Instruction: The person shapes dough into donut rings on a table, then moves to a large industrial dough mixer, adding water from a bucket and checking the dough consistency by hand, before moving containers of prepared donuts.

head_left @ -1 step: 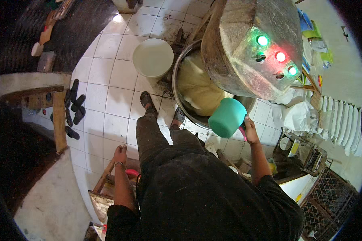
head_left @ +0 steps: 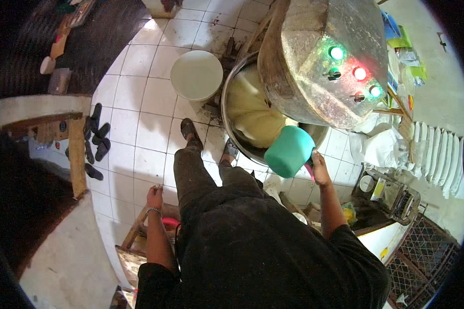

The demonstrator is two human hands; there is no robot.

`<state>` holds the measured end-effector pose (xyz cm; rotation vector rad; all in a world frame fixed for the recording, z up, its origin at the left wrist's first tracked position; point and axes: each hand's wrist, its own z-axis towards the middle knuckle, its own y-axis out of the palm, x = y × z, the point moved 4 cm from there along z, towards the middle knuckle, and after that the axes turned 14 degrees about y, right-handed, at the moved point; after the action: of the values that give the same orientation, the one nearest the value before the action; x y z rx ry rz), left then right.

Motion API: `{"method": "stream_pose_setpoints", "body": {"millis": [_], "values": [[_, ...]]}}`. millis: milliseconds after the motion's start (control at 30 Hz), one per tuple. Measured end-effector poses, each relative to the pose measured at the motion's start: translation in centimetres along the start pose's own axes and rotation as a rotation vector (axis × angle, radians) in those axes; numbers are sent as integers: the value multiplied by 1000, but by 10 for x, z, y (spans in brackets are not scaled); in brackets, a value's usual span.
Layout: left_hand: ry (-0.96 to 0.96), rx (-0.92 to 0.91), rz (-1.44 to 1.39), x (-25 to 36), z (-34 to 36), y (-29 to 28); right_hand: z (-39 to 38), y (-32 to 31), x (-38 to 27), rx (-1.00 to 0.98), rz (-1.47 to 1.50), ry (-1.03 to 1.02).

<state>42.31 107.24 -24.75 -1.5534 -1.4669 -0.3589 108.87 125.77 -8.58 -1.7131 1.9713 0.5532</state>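
Note:
My right hand is wrapped round the pink handle of a turquoise plastic dipper. The dipper is tilted over the near right rim of a metal mixing bowl; its inside is turned away from view. Pale yellowish dough lies in the bowl, under the worn metal head of a big mixer with lit green and red lamps. My left hand hangs low at my left side, away from the bowl, its fingers curled together with nothing seen in them.
A white bucket stands on the tiled floor left of the bowl. Several dark sandals lie further left. On the right are white plastic bags and an old scale. A wooden stool-like frame is below my left hand.
The dipper has shifted very slightly left. Folds in the dough surface look a little different; my left hand has stayed in place.

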Motion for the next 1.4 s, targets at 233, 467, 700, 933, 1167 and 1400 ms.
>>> {"method": "stream_pose_setpoints", "body": {"millis": [233,467,700,933,1167,1400], "values": [[-138,-239,157,62,78,-11,-10,196,-55,314,-455,-425],[-238,-203,68,61,188,-109,150,422,-92,627,-384,-438],[-63,-133,88,167,302,-207,371,496,-44,860,-430,268],[-30,-311,208,153,352,-217,425,498,-46,646,-454,81],[12,-521,183,131,383,-175,245,454,-58,182,-558,-127],[324,-720,558,266,395,-23,14,286,143,584,-132,112]]}}
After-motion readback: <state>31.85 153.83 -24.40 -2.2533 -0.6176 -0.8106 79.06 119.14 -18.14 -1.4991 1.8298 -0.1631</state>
